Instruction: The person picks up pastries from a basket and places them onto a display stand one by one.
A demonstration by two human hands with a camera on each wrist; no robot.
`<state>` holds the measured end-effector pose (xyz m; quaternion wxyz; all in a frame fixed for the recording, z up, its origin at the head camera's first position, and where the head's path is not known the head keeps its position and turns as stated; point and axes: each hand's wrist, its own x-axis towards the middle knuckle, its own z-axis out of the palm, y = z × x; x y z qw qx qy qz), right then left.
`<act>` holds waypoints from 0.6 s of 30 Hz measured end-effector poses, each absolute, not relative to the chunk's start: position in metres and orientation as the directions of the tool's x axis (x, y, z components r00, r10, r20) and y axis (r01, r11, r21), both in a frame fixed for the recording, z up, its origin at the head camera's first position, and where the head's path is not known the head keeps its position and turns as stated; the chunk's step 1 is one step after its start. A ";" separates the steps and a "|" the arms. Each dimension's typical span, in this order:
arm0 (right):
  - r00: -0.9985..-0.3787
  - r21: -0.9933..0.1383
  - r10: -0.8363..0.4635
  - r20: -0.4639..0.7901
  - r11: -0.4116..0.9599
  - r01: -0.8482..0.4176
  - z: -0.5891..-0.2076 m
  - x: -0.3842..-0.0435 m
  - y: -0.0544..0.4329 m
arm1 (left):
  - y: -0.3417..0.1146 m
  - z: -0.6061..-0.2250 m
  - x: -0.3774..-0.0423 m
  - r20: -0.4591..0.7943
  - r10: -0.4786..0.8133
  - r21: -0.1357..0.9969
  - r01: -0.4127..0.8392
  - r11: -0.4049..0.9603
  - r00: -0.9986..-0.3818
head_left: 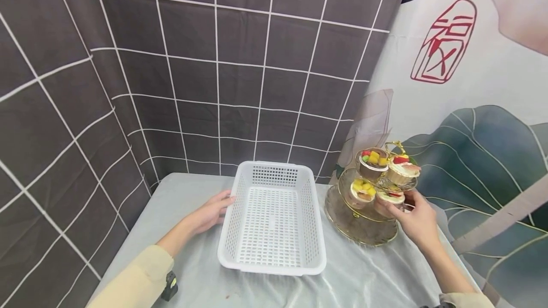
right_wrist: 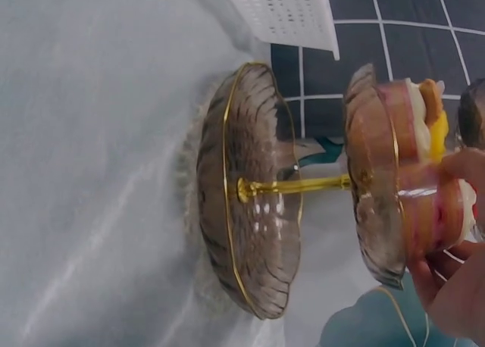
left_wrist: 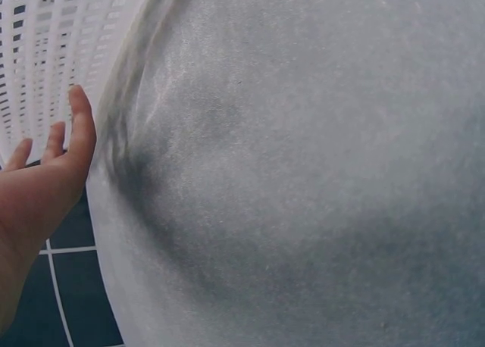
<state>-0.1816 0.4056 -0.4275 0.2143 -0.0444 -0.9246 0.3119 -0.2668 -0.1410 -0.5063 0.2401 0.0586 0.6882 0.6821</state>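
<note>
On the right of the head view stands a three-tier smoky-glass cake stand (head_left: 364,232) with gold edges. My right hand (head_left: 421,222) grips a fruit-and-cream dessert cup (head_left: 390,197) on its middle tier, thumb in front and fingers behind. Beside that cup sits another with yellow fruit cubes (head_left: 362,191). The top tier carries a chocolate-coloured cup (head_left: 372,165) and a pale cup with red fruit (head_left: 403,171). My left hand (head_left: 210,214), fingers loosely bent, touches the left side of a white perforated basket (head_left: 318,236). In the left wrist view, its fingers (left_wrist: 79,131) lie against the basket wall.
A pale grey cloth (head_left: 188,270) covers the table. Behind it hangs a dark curtain (head_left: 239,84) with a white grid. A white hanging (head_left: 509,84) with painted leaves and a red seal is on the right. The stand's bottom tier (right_wrist: 258,188) bears no cups.
</note>
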 end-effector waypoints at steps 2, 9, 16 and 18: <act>-0.904 -0.587 0.233 0.359 0.809 -0.024 -0.430 -0.184 0.404 | -0.141 -0.507 -0.266 -0.250 0.407 0.967 -0.247 0.062 -0.879; -0.895 -0.541 0.245 0.374 0.841 0.004 -0.435 -0.190 0.399 | -0.141 -0.510 -0.267 -0.244 0.410 0.969 -0.238 0.066 -0.879; -0.910 -0.504 0.147 0.387 0.861 -0.075 -0.433 -0.186 0.396 | -0.146 -0.509 -0.267 -0.247 0.412 0.969 -0.229 0.092 -0.877; -0.923 -0.491 0.128 0.364 0.868 -0.074 -0.429 -0.182 0.396 | -0.147 -0.507 -0.266 -0.252 0.406 0.968 -0.229 0.105 -0.879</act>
